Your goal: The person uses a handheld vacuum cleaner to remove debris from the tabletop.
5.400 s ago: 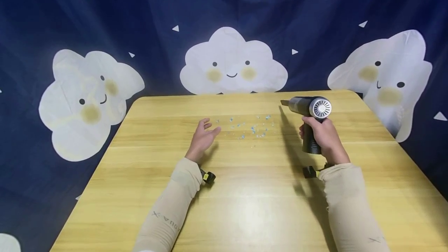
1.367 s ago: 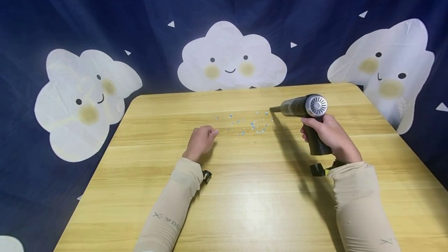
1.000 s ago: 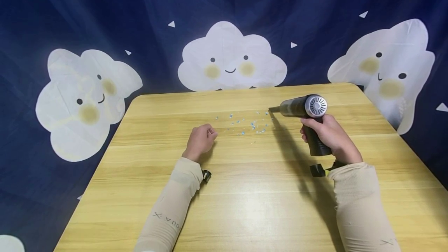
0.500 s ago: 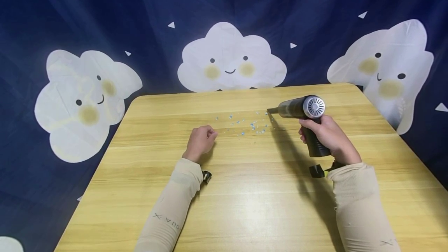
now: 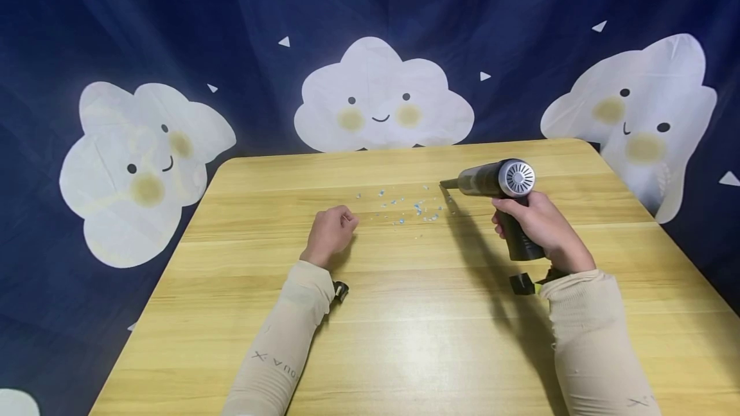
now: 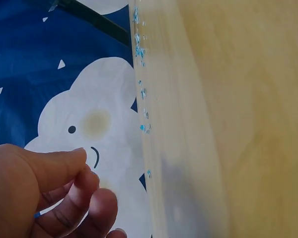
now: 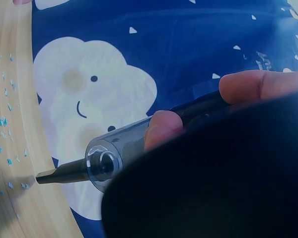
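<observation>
My right hand (image 5: 546, 226) grips the black handle of a handheld vacuum cleaner (image 5: 485, 180), which has a clear barrel and a silver vented end. Its narrow nozzle (image 7: 64, 172) points left and down, with the tip close over the edge of some scattered blue and white scraps (image 5: 418, 208). In the right wrist view the vacuum's dark body hides much of the hand. My left hand (image 5: 332, 231) is held left of the scraps, fingers loosely curled. The left wrist view shows its thumb against the fingertips (image 6: 92, 181) and nothing visible between them.
The scraps lie on a wood-grain table (image 5: 381, 339) with rounded far corners. Behind it hangs a dark blue curtain (image 5: 254, 31) printed with white clouds and small triangles. A black wrist camera (image 5: 341, 291) sits under the left sleeve's cuff.
The vacuum nozzle has crept left to the scraps, and a blue scrap by its tip no longer shows. My left hand, spread in the oldest frame, has curled and since stayed put.
</observation>
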A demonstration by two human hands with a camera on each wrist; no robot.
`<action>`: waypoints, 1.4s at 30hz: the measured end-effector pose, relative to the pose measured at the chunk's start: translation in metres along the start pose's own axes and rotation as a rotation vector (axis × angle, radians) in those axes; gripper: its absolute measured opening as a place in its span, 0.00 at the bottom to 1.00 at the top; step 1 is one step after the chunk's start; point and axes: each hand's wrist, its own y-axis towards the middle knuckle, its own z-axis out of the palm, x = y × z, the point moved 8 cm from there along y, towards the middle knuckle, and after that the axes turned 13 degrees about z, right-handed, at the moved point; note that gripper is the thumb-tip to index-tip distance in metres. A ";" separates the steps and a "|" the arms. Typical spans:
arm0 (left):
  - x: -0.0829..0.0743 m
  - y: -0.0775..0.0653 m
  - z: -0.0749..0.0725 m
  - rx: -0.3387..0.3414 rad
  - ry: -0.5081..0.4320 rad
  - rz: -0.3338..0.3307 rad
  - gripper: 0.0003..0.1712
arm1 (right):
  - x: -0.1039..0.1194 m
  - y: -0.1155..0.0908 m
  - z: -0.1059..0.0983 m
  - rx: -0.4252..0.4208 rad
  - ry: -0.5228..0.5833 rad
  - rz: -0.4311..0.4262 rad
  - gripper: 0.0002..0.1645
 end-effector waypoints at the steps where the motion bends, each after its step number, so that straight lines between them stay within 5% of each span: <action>1: 0.000 0.000 0.000 0.000 0.002 0.005 0.08 | 0.000 0.000 0.000 -0.001 -0.002 -0.002 0.16; 13: 0.002 -0.001 -0.006 -0.010 -0.009 0.003 0.15 | 0.001 0.001 0.003 0.001 -0.017 -0.022 0.14; 33: 0.009 0.000 -0.009 -0.046 -0.025 -0.026 0.08 | 0.001 0.004 0.006 -0.001 -0.051 -0.049 0.16; 42: 0.012 -0.001 -0.009 -0.031 -0.036 -0.053 0.14 | 0.001 0.004 0.008 -0.002 -0.044 -0.052 0.15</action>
